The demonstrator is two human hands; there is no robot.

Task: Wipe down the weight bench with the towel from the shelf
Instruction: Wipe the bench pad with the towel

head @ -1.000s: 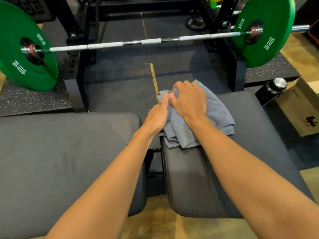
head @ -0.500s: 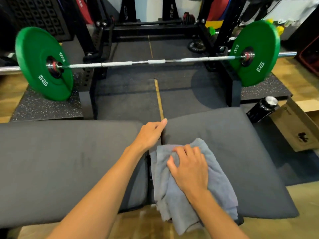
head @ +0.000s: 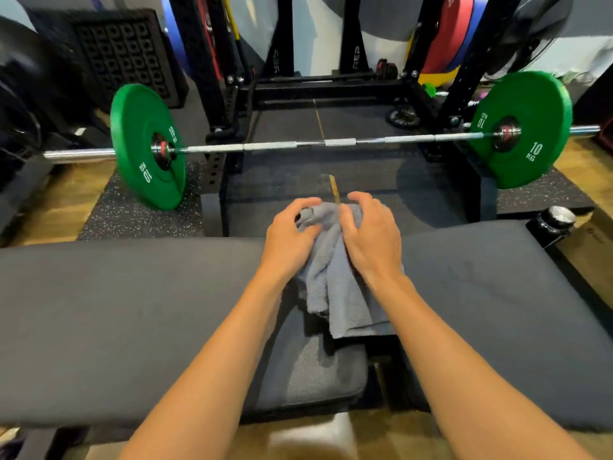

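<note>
Left hand [head: 290,239] and right hand [head: 373,239] both gripping grey towel [head: 335,287] bunched between them, above bench [head: 132,327].

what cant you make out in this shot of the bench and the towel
1. Head view: the towel is partly covered by the left hand and right hand, so its upper end and the grip are hidden.
2. The bench is cut off by the left, right and bottom edges; its full extent cannot be seen.
3. The bench gap under the towel is covered.
4. The left green plate is motion-blurred.
</note>
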